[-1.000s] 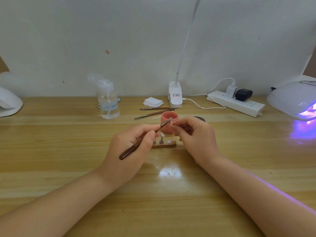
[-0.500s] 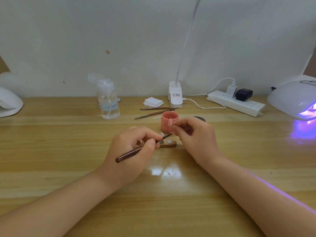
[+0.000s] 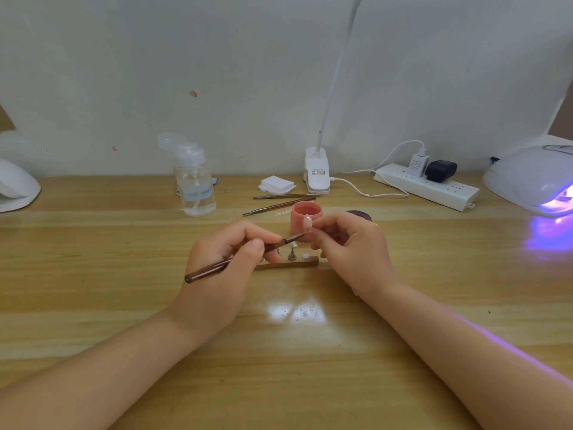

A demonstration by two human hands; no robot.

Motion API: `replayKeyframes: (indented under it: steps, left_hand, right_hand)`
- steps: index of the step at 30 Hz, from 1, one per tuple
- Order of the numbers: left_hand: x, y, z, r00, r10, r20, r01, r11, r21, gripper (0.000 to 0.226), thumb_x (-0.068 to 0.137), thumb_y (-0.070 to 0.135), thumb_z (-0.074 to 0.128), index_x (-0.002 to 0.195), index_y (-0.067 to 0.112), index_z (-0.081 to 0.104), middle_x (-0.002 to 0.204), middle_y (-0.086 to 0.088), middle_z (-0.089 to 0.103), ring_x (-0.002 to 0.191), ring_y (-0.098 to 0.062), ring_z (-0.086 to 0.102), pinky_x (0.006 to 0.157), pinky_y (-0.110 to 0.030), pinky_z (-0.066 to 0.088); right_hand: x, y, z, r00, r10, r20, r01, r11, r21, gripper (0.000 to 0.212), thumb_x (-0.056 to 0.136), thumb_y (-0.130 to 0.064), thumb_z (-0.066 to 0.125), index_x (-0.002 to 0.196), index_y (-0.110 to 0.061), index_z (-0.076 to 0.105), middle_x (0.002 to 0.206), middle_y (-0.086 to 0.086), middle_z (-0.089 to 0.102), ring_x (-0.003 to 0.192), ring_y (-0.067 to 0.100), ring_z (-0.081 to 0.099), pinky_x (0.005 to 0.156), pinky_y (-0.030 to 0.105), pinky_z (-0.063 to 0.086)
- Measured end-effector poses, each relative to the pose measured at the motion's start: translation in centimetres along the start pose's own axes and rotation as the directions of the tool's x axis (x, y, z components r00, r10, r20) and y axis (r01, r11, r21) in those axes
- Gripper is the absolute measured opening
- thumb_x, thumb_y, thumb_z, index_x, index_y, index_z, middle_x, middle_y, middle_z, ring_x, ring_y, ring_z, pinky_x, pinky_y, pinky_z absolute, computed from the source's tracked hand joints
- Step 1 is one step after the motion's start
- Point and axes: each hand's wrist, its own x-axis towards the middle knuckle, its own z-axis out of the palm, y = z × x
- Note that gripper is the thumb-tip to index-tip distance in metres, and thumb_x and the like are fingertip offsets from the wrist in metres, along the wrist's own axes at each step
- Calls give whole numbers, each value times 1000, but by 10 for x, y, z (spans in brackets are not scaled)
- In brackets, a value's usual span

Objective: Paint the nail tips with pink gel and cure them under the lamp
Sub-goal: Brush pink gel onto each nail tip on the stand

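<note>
My left hand [image 3: 229,259] grips a dark brown gel brush [image 3: 242,257], its tip pointing right toward my other hand. My right hand [image 3: 347,243] pinches a small pale pink nail tip [image 3: 307,220] and holds it upright in front of the open pink gel pot [image 3: 305,217]. The brush tip sits just below the nail tip. Under both hands lies a wooden nail-tip holder [image 3: 288,263] with small metal stands. The white curing lamp [image 3: 533,178] glows purple at the far right.
A clear pump bottle [image 3: 195,181], white pads [image 3: 277,184], two spare brushes [image 3: 279,201], a clip lamp base [image 3: 317,172] and a power strip [image 3: 428,187] line the back of the wooden table [image 3: 124,290]. The pot's dark lid [image 3: 359,215] lies behind my right hand. Another white device [image 3: 15,187] sits far left.
The brush dropped from the nail tip down toward the holder, then rose again to just below the nail tip. My right hand has barely moved.
</note>
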Motion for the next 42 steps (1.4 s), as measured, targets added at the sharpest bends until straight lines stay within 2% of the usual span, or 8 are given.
replayKeyframes:
  steps: [8,13,17,26,30,35,39,42]
  left_hand:
    - [1,-1,4,999,-48,-17,48,999,12,24,92,23,48,102,20,71,89,4,75,90,-12,69,78,-24,53]
    - [-1,2,1,1000,13,-19,-13,1000,2,24,92,21,45,94,19,70,84,-2,73,82,-8,68,72,-11,45]
    - [1,1,5,999,-15,-48,15,1000,1,26,96,23,44,101,22,69,90,4,74,79,-8,64,69,-11,45]
    - [0,0,2,998,11,-56,-12,1000,-13,26,94,17,43,95,17,69,84,2,74,78,-10,66,70,-10,45]
    - [0,1,5,999,-43,-15,43,999,11,22,93,27,50,105,26,69,93,10,75,90,-6,67,74,-13,48]
    - [-3,0,2,1000,-6,-18,7,997,79,20,87,32,54,96,27,72,86,6,74,89,-17,68,78,-38,53]
    - [-3,3,4,999,26,-27,-25,999,37,18,92,31,54,103,32,69,92,12,74,90,-5,67,73,-15,49]
    - [-2,3,6,1000,15,21,-17,996,88,23,93,25,54,109,35,68,97,19,73,97,-5,66,80,-12,46]
  right_hand:
    - [0,0,0,1000,28,-2,-28,999,26,10,83,-12,74,81,-21,71,74,-4,73,68,9,69,66,27,56]
    - [1,1,0,999,51,7,-51,997,57,2,84,-14,74,84,-15,72,75,-3,74,69,10,70,67,27,56]
    - [1,1,0,999,52,14,-53,996,67,11,83,-11,74,81,-22,71,73,-5,73,69,10,71,68,29,57]
    - [3,4,0,999,43,18,-45,995,87,10,84,-12,73,83,-21,71,74,-8,73,68,11,70,64,24,55]
    - [2,4,0,1000,27,6,-27,997,74,10,84,-12,73,82,-22,71,74,-9,73,68,10,70,64,24,56]
    - [2,6,0,997,69,-24,-66,993,96,5,84,-13,73,83,-16,71,72,-7,73,65,12,69,63,26,55]
    - [3,7,0,998,56,-24,-54,997,61,4,84,-9,73,87,-11,72,74,-2,72,66,13,69,66,30,57]
    - [3,5,1,1000,25,-8,-25,999,45,5,85,-7,72,87,-11,72,73,-8,72,67,8,69,65,25,55]
